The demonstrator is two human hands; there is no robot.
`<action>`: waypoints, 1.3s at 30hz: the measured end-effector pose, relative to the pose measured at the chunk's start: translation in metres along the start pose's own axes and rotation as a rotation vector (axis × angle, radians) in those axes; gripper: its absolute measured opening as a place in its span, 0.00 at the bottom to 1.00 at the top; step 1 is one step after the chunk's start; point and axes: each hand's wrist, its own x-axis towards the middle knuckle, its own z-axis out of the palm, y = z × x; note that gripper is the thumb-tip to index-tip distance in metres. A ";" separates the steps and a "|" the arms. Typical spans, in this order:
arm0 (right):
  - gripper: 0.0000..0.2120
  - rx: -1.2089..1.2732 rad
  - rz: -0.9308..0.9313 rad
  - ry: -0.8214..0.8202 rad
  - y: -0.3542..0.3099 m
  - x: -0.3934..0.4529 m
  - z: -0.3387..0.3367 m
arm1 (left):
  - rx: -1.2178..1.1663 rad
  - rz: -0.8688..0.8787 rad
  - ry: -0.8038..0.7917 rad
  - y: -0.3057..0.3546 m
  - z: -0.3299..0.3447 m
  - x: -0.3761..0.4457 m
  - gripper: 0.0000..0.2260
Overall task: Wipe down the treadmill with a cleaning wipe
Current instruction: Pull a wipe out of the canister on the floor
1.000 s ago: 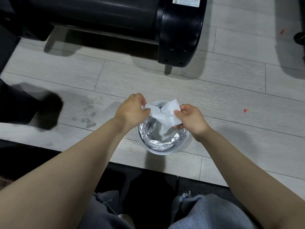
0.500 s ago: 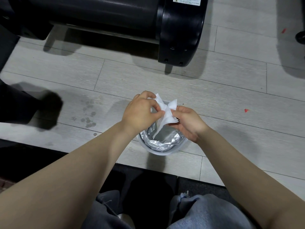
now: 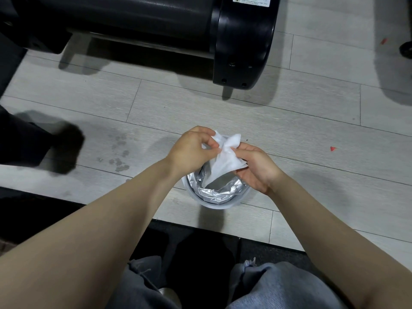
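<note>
A white cleaning wipe hangs crumpled between my two hands, just above a round white tub lined with silver foil on the floor. My left hand pinches the wipe's top left corner with thumb and fingers. My right hand pinches its right side, palm turned up under the lower edge. The black treadmill stands across the top of the view, its rounded end cap nearest the tub.
Pale grey floor planks run around the tub, with a few damp spots to the left. A black mat lies under my knees in grey trousers. A dark object sits at the left edge.
My hands have drawn closer together and bunched the wipe, which was spread wider a second ago. My right hand has turned palm up beneath it.
</note>
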 end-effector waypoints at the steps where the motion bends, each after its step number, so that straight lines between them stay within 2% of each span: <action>1: 0.13 -0.023 0.003 0.016 0.000 0.000 -0.001 | -0.028 -0.021 0.002 0.000 -0.001 0.000 0.08; 4: 0.12 -0.278 -0.016 0.144 -0.002 0.002 -0.007 | -0.149 -0.098 0.095 0.000 -0.012 0.000 0.09; 8: 0.09 -0.965 -0.066 0.284 -0.007 -0.003 -0.022 | -0.349 -0.241 0.311 -0.014 -0.044 0.000 0.09; 10: 0.11 -1.218 -0.031 0.328 -0.011 -0.007 -0.025 | -0.379 -0.255 0.380 -0.020 -0.056 -0.003 0.07; 13: 0.06 -1.437 0.019 0.360 -0.016 -0.007 -0.018 | -0.400 -0.244 0.427 -0.021 -0.061 -0.006 0.04; 16: 0.10 -1.639 0.067 0.337 -0.022 -0.004 -0.001 | -0.439 -0.278 0.539 -0.021 -0.068 -0.005 0.07; 19: 0.11 -1.715 0.050 0.341 -0.025 -0.002 0.007 | -0.488 -0.339 0.616 -0.026 -0.074 -0.003 0.04; 24: 0.22 -1.802 0.027 0.323 -0.015 0.000 -0.002 | -0.291 -0.321 0.672 -0.036 -0.078 -0.003 0.03; 27: 0.26 -1.962 0.016 0.263 -0.011 0.000 -0.004 | -0.250 -0.351 0.766 -0.041 -0.087 -0.004 0.03; 29: 0.26 -2.052 -0.064 0.227 -0.009 0.002 0.000 | -0.280 -0.336 0.778 -0.041 -0.090 -0.004 0.03; 32: 0.21 -1.960 -0.168 0.125 0.000 0.012 0.017 | -0.313 -0.279 0.715 -0.033 -0.086 -0.002 0.03; 35: 0.15 -1.732 0.049 -0.045 0.014 0.028 0.024 | -0.369 -0.233 0.658 -0.020 -0.082 -0.001 0.04; 37: 0.13 -1.750 0.305 -0.171 0.017 0.031 0.029 | -0.414 -0.220 0.618 -0.013 -0.083 0.000 0.04; 39: 0.12 -1.827 0.384 -0.205 0.011 0.032 0.033 | -0.437 -0.196 0.555 -0.006 -0.085 0.000 0.04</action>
